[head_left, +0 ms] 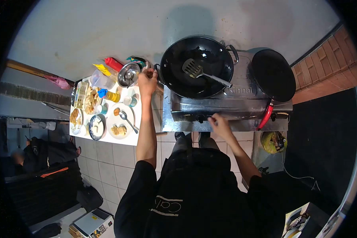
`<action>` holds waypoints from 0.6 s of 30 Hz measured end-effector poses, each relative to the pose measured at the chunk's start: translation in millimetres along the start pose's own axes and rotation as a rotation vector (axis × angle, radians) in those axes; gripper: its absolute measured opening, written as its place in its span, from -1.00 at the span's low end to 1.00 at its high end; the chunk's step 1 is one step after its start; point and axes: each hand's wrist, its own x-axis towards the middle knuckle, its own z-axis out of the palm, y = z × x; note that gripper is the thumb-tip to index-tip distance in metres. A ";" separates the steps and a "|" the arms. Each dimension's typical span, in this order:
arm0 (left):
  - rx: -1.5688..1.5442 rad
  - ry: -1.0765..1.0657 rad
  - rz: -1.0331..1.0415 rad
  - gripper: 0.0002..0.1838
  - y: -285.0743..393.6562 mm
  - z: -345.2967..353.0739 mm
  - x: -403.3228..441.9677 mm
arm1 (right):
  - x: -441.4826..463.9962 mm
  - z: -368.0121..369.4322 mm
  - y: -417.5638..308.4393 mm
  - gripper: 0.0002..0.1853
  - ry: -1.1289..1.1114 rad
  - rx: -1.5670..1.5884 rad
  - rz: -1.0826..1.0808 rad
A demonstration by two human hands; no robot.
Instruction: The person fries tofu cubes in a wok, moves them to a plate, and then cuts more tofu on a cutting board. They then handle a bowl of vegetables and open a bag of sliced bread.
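A black wok (pixel 174 59) stands on the left side of the gas stove (pixel 218 107), with a slotted spatula (pixel 193 69) lying in it. My left hand (pixel 147 81) is at the wok's left handle, beside a metal bowl (pixel 128 74); its fingers look closed, but what they hold is too small to make out. My right hand (pixel 220 125) is in front of the stove, to the right of a black knob (pixel 200 118), its fingers partly bent and apart with nothing visible in them.
A flat black pan (pixel 273 75) with a red handle sits on the stove's right. The white table (pixel 127 140) at left bears plates, a yellow bottle (pixel 114 96), jars and a bowl of white stuff (pixel 96 127). A person (pixel 47 152) is at far left.
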 end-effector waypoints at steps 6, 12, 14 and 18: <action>-0.026 0.034 0.019 -0.70 -0.7 -0.4 -9.1 | 2.3 53.0 -22.9 -0.59 -0.093 -0.591 -0.029; -0.149 0.063 -0.020 -0.65 -11.0 -0.7 -24.1 | 4.6 57.1 -32.9 -0.61 -0.197 -0.520 0.032; -0.172 0.081 -0.024 -0.64 -10.2 -2.5 -30.8 | 8.9 60.3 -32.9 -0.60 -0.251 -0.480 0.108; -0.195 0.063 0.001 -0.66 -7.5 -11.5 -41.0 | 6.5 62.8 -24.0 -0.49 -0.179 -0.290 0.296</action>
